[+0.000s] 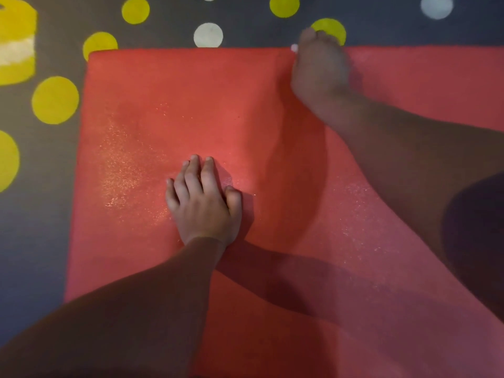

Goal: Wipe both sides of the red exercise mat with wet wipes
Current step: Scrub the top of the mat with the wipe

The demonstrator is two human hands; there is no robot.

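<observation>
Red mat (152, 105) is laid flat on the floor (35, 241), pinned by the flat-fingered left hand (203, 203). Wet patches are seen, so topside's partly done, underside likely left. Grip of the blurred right hand (319, 66) can't be told.

The right hand (320, 64) is blurred at the mat's far edge, and its fingers can't be told apart. A small white scrap (294, 47) peeks out beside it, with the rest hidden under the hand. The red mat (152, 110) runs out of sight past the right arm and below the left hand (203, 205). Far left of that hand, a yellow-and-white shape (16, 45) is cut off.
</observation>
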